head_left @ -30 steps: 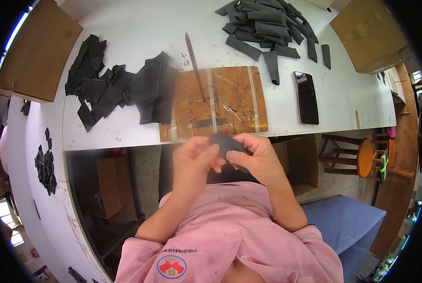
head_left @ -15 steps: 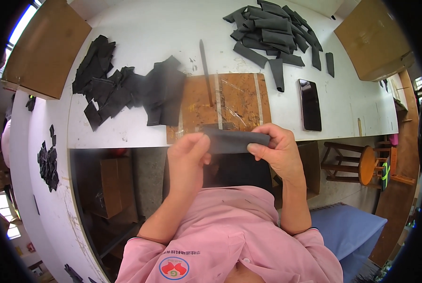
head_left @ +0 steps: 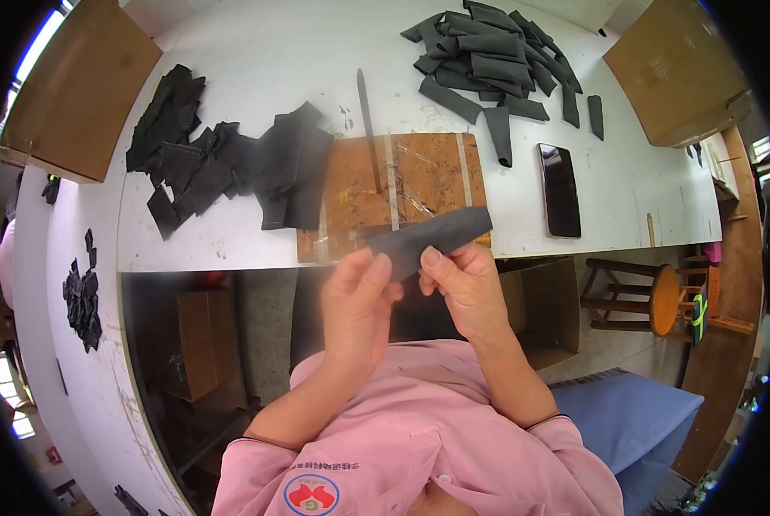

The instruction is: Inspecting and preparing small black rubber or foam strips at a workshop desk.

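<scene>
right hand (head_left: 464, 292) has shifted inward along the dark strip (head_left: 441, 237) since the preceding frame, from its far end toward the left hand (head_left: 355, 301); the strip, earlier nearly level, now slants up to the right. it is held in the air at the front edge of the worktop (head_left: 617, 211), overlapping the tape-banded brown board (head_left: 346, 185) in this view. the fingers of both hands are closed in a pinch on the strip, the left at its left end, the right near mid-length; the right end projects free. a light, even pinch, with the edges kept aligned, should limit twisting and creasing. beyond: a slender bar (head_left: 366, 129), partly over the board; leftward, overlapping dark cloth pieces (head_left: 209, 168); far right, a heap of similar strips (head_left: 494, 69), with a phone (head_left: 560, 191) nearer.
</scene>
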